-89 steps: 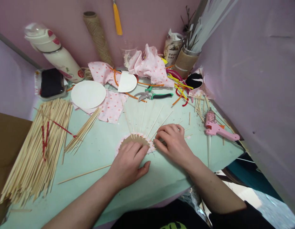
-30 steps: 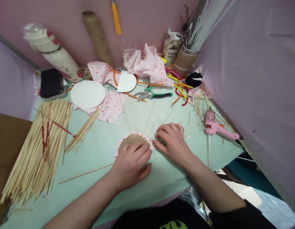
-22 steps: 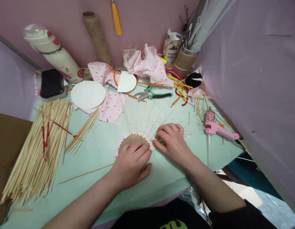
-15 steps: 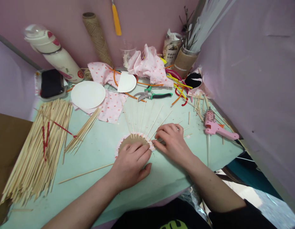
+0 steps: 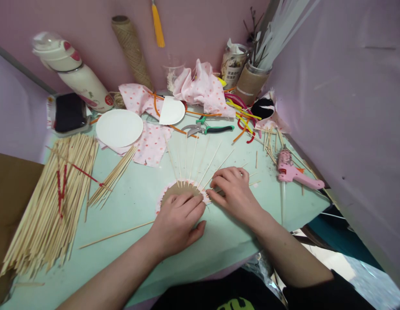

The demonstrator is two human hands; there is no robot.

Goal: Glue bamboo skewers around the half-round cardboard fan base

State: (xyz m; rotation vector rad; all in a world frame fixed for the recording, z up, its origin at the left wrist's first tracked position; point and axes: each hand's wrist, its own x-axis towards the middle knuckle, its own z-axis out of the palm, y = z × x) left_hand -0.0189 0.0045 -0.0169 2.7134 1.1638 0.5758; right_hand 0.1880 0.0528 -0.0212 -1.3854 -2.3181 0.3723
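A round cardboard disc [image 5: 170, 192] with a pink-dotted cloth edge lies on the table, and thin wooden sticks [image 5: 192, 159] fan out from its far side. My left hand [image 5: 180, 219] rests over the near part of the disc with its fingers lying flat, hiding that part. At the disc's right edge is my right hand [image 5: 230, 189], its fingers curled over sticks there; thumb and fingertips are near the stick ends, and what they pinch is too small to tell. A single stick [image 5: 117, 234] lies left of my left wrist.
Large stick pile [image 5: 48, 206] and smaller bundle [image 5: 114, 176] lie left. White oval [image 5: 119, 128], pink cloth [image 5: 203, 92] and green-handled pruners [image 5: 215, 129] are behind the disc. A pink glue gun [image 5: 293, 172] stands at right; a bottle [image 5: 77, 75] leans at back left.
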